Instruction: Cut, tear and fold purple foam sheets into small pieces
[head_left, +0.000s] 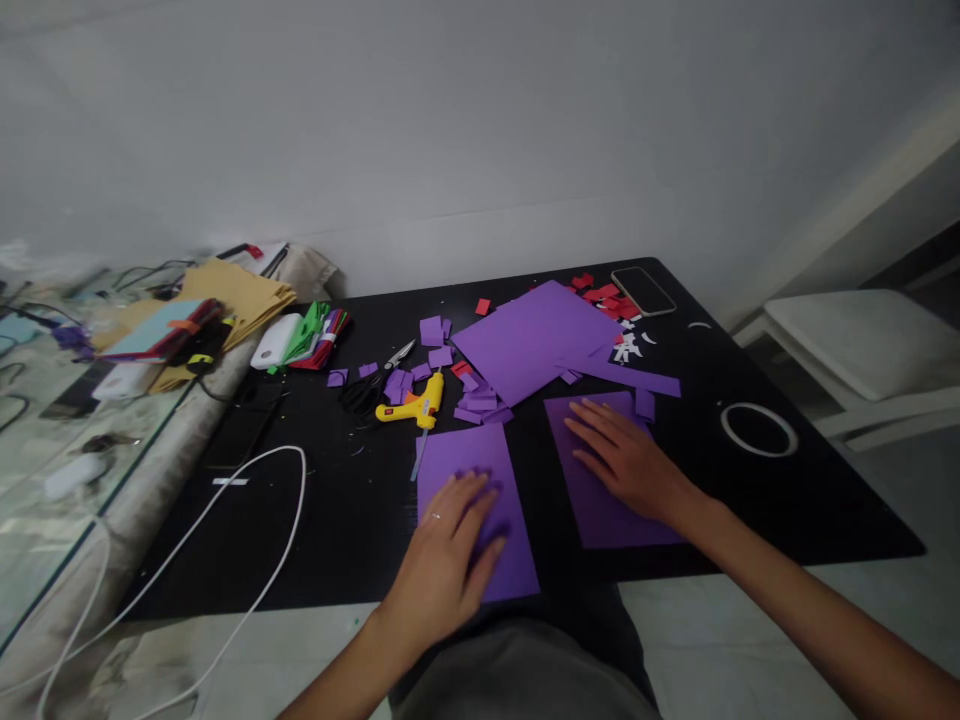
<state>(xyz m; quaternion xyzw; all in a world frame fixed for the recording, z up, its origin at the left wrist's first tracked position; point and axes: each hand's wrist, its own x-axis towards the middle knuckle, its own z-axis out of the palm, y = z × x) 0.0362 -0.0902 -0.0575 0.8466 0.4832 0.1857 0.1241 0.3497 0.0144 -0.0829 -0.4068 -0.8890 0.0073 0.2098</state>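
Purple sheet lay on the table under the left hand, long axis roughly eleven to five o'clock; a second sheet, toward three, lay under the right hand. Both hands were spread, gripping nothing.

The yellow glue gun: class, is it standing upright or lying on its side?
Lying on its side: the yellow glue gun shows its profile, with body and handle along the black table.

Glue gun behind left sheet
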